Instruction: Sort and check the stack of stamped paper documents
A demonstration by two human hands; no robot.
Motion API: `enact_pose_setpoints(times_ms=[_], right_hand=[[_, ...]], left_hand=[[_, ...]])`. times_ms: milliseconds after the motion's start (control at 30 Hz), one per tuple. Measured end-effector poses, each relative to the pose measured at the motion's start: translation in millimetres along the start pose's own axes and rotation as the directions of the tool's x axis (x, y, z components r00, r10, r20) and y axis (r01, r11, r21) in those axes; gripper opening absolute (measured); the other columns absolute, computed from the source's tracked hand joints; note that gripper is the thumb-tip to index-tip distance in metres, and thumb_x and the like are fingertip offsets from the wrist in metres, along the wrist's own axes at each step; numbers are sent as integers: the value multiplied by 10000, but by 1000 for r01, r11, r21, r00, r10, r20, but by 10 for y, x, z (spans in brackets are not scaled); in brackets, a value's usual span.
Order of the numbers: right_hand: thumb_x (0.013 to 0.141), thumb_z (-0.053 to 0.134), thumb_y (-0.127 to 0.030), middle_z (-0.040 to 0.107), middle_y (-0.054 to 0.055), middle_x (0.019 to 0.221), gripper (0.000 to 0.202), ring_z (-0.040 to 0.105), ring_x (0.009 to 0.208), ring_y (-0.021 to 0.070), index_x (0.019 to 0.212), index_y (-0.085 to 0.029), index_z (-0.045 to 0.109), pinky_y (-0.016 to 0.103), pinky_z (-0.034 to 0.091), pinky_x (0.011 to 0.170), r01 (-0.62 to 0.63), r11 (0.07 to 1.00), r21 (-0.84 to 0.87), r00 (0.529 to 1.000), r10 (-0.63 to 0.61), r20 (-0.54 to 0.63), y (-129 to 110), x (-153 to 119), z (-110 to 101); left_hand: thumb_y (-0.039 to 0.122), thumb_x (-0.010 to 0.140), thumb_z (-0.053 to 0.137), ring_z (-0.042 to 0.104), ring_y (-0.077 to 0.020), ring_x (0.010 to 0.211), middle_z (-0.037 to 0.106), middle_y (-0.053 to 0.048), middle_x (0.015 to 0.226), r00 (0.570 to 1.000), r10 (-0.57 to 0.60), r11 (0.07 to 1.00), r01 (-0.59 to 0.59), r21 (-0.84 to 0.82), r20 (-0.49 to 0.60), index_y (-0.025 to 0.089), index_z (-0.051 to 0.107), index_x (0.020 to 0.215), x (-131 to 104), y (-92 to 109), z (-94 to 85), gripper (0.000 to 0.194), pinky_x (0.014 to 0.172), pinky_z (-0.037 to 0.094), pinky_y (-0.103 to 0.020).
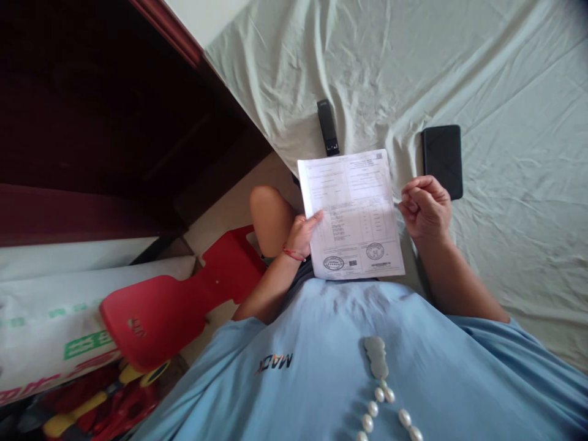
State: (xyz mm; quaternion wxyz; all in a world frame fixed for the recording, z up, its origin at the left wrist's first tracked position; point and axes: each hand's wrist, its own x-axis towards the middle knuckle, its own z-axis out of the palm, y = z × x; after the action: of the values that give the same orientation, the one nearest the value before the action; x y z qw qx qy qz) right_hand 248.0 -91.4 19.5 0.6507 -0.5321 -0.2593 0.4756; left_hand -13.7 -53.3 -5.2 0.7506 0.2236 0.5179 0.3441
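Observation:
My left hand (303, 236), with a red string at the wrist, grips the left edge of a printed sheet or stack of papers (351, 214), its thumb on top. Two round stamps show near the bottom of the page. To the right of the paper, apart from it, my right hand (426, 207) is closed with the fingertips pressed together; whatever it may hold is too small to make out. A black stapler-like object (327, 127) lies just beyond the paper's top edge. Past my right hand lies a black phone or flat case (443, 160).
A wrinkled pale green sheet (519, 122) covers the surface ahead and to the right. On the left are a red plastic chair (160, 312), a white printed sack (41, 318) and dark wooden furniture (92, 122). A bead necklace (367, 422) hangs over my blue shirt.

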Motion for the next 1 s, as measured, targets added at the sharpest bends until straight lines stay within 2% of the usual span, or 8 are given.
enact_pose_setpoints(times_ms=[133, 267, 367, 567, 700, 800, 1000], right_hand=[[734, 831, -292, 506, -67, 655, 257, 249, 477, 62, 805, -265, 585, 188, 208, 365, -6, 999, 36, 1000, 5, 29, -28, -11, 12], [722, 813, -277, 558, -60, 688, 254, 236, 470, 55, 802, -264, 572, 184, 174, 360, -34, 996, 87, 997, 28, 70, -59, -30, 19], [723, 795, -283, 566, -60, 641, 219, 207, 448, 51, 784, -261, 586, 182, 151, 355, -70, 993, 91, 994, 62, 92, -54, -37, 8], [764, 786, -344, 544, -59, 544, 179, 193, 417, 53, 750, -253, 632, 181, 141, 344, -102, 992, 68, 989, 94, 116, -21, -27, -15], [755, 872, -417, 550, -58, 528, 225, 211, 409, 44, 788, -246, 731, 187, 135, 348, -134, 989, 54, 984, 126, 127, -14, -34, 13], [709, 957, -483, 648, -26, 583, 319, 235, 411, 37, 855, -246, 800, 202, 128, 351, -148, 988, 39, 979, 141, 150, -7, -41, 47], [653, 1014, -501, 704, -3, 608, 347, 245, 409, 35, 805, -253, 825, 215, 124, 351, -162, 986, 46, 978, 155, 140, -4, -40, 79]], left_hand=[[455, 522, 1049, 822, -404, 1022, 834, -144, 873, 1000, -21, 1000, 22, -12, 9, 111, 812, 894, 15, -10, -16, 560, 987, 664, -516], [472, 497, 1060, 830, -388, 961, 835, -148, 877, 999, -40, 999, 40, -7, 9, 106, 812, 875, 17, -14, -21, 582, 964, 673, -502], [484, 471, 1067, 831, -383, 918, 834, -150, 872, 999, -43, 999, 43, -1, 2, 103, 812, 870, 17, -10, -18, 608, 943, 676, -503], [472, 491, 1052, 825, -398, 983, 829, -149, 856, 999, -53, 999, 53, -5, 10, 108, 797, 835, 25, -11, -15, 562, 968, 665, -507], [475, 484, 1055, 826, -400, 965, 829, -155, 859, 999, -52, 999, 52, 1, -11, 105, 809, 862, 33, -26, -24, 584, 945, 668, -506], [489, 490, 1056, 829, -387, 908, 827, -151, 850, 999, -42, 999, 42, 13, -21, 101, 821, 879, 34, -33, -28, 597, 910, 675, -500], [509, 453, 1064, 826, -367, 852, 828, -147, 845, 999, -46, 998, 47, 28, -22, 106, 821, 860, 24, -10, -10, 622, 886, 676, -490]])
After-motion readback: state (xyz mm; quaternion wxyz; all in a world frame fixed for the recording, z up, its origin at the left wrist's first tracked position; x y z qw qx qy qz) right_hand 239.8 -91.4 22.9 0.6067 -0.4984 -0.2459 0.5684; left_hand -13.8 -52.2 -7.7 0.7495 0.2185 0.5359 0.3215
